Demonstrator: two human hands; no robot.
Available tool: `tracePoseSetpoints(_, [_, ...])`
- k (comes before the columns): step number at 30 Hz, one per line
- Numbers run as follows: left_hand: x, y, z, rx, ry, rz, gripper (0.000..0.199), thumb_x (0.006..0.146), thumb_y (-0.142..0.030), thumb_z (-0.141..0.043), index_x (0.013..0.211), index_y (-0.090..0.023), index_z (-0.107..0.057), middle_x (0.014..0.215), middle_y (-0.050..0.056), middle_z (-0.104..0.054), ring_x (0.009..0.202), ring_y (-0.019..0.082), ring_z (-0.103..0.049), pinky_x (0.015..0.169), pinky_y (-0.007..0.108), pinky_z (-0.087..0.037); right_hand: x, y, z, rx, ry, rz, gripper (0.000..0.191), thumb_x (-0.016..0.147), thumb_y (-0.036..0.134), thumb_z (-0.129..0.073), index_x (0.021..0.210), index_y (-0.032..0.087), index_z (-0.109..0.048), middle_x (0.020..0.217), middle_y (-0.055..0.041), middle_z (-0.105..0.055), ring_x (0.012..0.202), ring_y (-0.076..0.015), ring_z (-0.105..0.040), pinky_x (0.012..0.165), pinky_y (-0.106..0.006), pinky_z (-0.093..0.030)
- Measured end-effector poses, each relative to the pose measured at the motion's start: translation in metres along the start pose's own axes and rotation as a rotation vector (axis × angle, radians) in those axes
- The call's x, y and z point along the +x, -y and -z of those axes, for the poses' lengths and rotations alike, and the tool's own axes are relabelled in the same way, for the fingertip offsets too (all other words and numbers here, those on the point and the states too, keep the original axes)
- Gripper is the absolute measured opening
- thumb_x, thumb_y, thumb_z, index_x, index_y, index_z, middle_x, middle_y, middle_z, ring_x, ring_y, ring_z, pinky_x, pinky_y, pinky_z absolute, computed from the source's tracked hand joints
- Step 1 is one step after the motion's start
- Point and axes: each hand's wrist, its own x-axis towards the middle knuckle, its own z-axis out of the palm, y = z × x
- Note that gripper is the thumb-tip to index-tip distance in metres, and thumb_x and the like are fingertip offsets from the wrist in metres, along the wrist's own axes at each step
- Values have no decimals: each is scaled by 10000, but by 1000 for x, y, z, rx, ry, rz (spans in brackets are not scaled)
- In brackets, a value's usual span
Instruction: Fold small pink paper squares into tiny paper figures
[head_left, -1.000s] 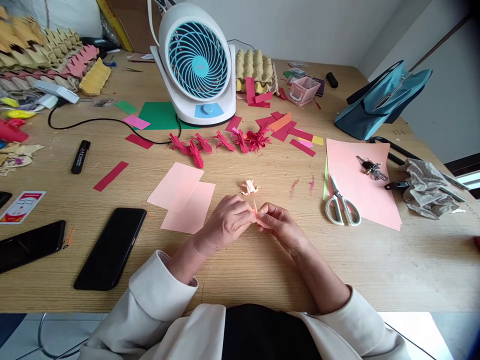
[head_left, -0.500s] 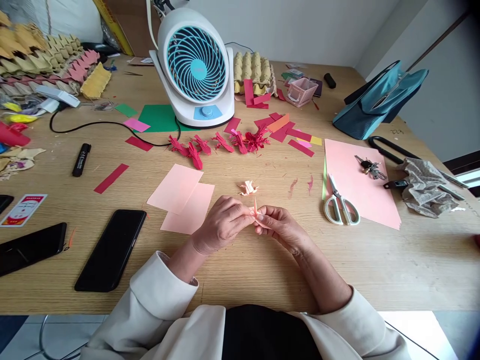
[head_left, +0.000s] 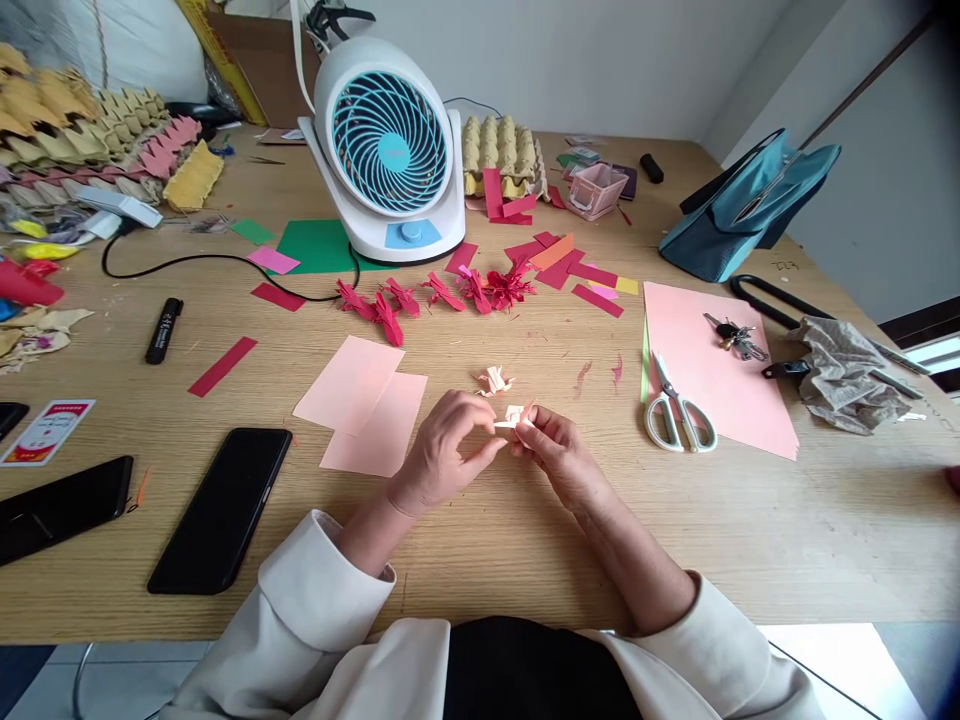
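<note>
Between the thumb and fingers of my right hand [head_left: 559, 450] is a small folded pale pink paper piece [head_left: 514, 414]. My left hand [head_left: 448, 446] is beside it on the left, thumb and forefinger parted, the fingertips close to the paper's left end. Just beyond my hands lies another small folded pale pink paper piece [head_left: 495, 381] on the table. Two flat pink paper sheets [head_left: 352, 385] overlap to the left of my left hand. Farther back is a row of folded red paper pieces [head_left: 401, 297]. White-handled scissors [head_left: 679, 412] rest to the right, partly on larger pink sheets [head_left: 705, 330].
A white fan [head_left: 394, 150] stands at the back, with red paper strips [head_left: 555, 260] to its right. On the left are a black phone [head_left: 221, 510], a second phone [head_left: 67, 510] and a marker [head_left: 164, 330]. A teal bag [head_left: 742, 215] stands at the back right.
My left thumb and forefinger have parted from the folded paper, which my right hand keeps holding. The paper has turned, showing its pale side. The whole view has shifted slightly.
</note>
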Motion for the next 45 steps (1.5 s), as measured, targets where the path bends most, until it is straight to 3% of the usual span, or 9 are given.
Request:
tracePoseSetpoints(4, [0,-6,-6,-234,-22,279,227,826,-283,-700,981,-183,-568,937,42,-606,819,154,-573,749,279,-486,0,-6,0,-72,-15,99,276,819,436,-710,788,189,-589,712,20,-570,655,-111,-513,658,-249,-415])
tracePoseSetpoints(10, [-3,-9,-18,-431,-62,516,201,844,-311,-683,749,-163,-586,780,9,-592,723,127,-592,661,234,-484,1,-21,-6,-151,-32,209,267,845,448,-683,822,198,-593,736,6,-591,694,-135,-533,677,-266,-436])
tracePoseSetpoints(16, [-2,-8,-13,-392,-38,519,241,830,-289,-690,683,-163,-546,674,-24,-564,630,100,-549,610,215,-444,1,-22,-8,-60,15,131,286,817,462,-715,839,188,-636,761,-6,-626,679,-134,-571,680,-274,-452])
tracePoseSetpoints(21, [1,-9,-7,-353,2,519,217,851,-270,-652,691,-164,-551,691,-13,-589,676,114,-570,655,228,-448,-2,-19,-14,109,65,81,242,810,422,-737,813,191,-665,778,6,-626,686,-112,-580,710,-256,-459])
tracePoseSetpoints(31, [1,3,-5,-574,-12,656,241,760,-335,-753,671,-156,-619,670,-6,-628,645,125,-601,614,237,-475,-2,-15,-15,219,34,-20,232,747,395,-801,779,195,-688,790,7,-659,694,-106,-614,725,-251,-487])
tracePoseSetpoints(35, [1,-1,-9,-724,-3,735,208,769,-356,-751,809,-158,-703,779,19,-664,726,137,-630,668,248,-527,-2,-17,-16,241,30,-17,239,742,396,-806,790,197,-684,798,2,-680,722,-114,-629,754,-261,-495])
tracePoseSetpoints(38, [0,-7,-14,-778,-70,719,227,746,-369,-775,847,-168,-746,909,45,-660,852,159,-635,702,248,-552,-1,-20,-18,252,-2,23,236,744,386,-808,776,198,-669,765,7,-684,709,-113,-622,740,-260,-495])
tracePoseSetpoints(42, [-2,-11,-20,-792,-88,744,251,776,-411,-744,827,-166,-765,910,50,-647,764,139,-623,588,235,-565,-1,-23,-20,254,-12,38,246,736,383,-815,753,194,-659,754,8,-684,707,-117,-614,728,-266,-497])
tracePoseSetpoints(45, [-2,-11,-20,-791,-72,717,242,801,-409,-723,840,-175,-770,934,55,-674,827,156,-637,624,247,-581,0,-25,-19,218,-20,47,230,746,380,-807,770,196,-671,760,10,-681,709,-114,-602,738,-264,-488])
